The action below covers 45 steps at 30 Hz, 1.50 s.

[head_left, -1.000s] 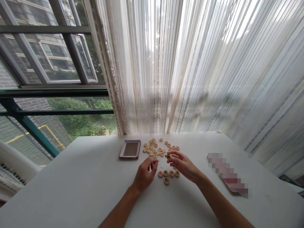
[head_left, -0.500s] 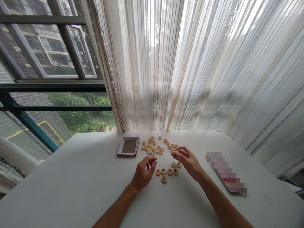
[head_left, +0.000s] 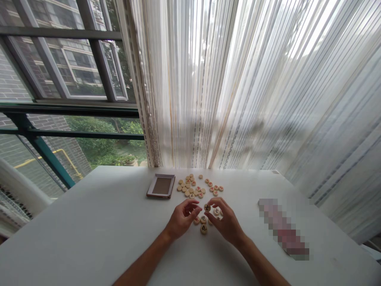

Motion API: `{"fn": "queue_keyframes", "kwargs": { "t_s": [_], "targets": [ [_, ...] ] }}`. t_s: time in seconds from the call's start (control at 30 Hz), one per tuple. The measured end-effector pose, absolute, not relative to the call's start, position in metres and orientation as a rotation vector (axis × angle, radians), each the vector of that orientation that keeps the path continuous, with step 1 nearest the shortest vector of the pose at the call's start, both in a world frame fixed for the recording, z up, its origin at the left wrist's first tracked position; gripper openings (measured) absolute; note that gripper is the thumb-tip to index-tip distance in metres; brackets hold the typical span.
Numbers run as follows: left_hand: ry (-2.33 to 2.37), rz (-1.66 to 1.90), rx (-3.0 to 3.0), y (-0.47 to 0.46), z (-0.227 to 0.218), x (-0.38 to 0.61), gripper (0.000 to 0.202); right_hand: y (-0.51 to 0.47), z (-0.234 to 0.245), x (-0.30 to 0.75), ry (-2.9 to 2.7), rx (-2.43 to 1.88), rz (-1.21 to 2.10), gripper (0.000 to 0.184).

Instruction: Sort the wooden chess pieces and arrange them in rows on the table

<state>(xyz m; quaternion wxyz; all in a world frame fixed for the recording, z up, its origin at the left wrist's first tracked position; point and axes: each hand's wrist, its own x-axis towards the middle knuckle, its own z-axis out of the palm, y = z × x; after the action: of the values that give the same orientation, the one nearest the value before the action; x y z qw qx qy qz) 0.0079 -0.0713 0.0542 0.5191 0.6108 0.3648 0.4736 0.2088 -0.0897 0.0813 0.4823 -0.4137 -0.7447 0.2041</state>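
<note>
Between the thumb and fingers of my right hand point(head_left: 228, 223) is a round wooden Chinese chess piece point(head_left: 207, 207) with a black character facing me. My left hand point(head_left: 181, 219) hovers just left of it, open, its fingers curved and apart with nothing visible between them. Beneath the hands lie several more pieces, among them a black-marked one point(head_left: 203, 229) nearest me and another point(head_left: 216, 211) partly beside my right fingers. My right hand hides some of this group. Farther back is a loose pile of pieces point(head_left: 187, 185), some blank side up, and red-marked ones point(head_left: 210, 184) to its right.
A small square box or lid point(head_left: 162, 186) with a brown inside lies left of the pile. On the right of the white table point(head_left: 89, 230) is a blurred pinkish flat object point(head_left: 284, 230). Striped curtains point(head_left: 190, 87) and a window stand behind the far edge.
My right hand has come back toward me and left from the red-marked pieces, now with a black-marked piece in its fingers. My left hand has barely moved. The view has shifted slightly.
</note>
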Motion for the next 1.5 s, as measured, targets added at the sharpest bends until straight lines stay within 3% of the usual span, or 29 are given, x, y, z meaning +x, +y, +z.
{"fn": "queue_keyframes", "kwargs": {
  "t_s": [0.7,1.17,1.5],
  "targets": [
    [0.815,1.043,1.357,-0.078,0.059,0.015,0.042,-0.097,0.084,0.199,-1.795,-0.991,0.699,0.014],
    [0.800,1.069,1.683,-0.089,0.071,0.012,0.027,-0.093,0.076,0.201,-1.659,-1.071,0.961,0.019],
    [0.813,1.087,1.838,-0.090,0.071,0.009,0.025,-0.096,0.079,0.202,-1.672,-1.135,0.940,0.023]
  ]
}}
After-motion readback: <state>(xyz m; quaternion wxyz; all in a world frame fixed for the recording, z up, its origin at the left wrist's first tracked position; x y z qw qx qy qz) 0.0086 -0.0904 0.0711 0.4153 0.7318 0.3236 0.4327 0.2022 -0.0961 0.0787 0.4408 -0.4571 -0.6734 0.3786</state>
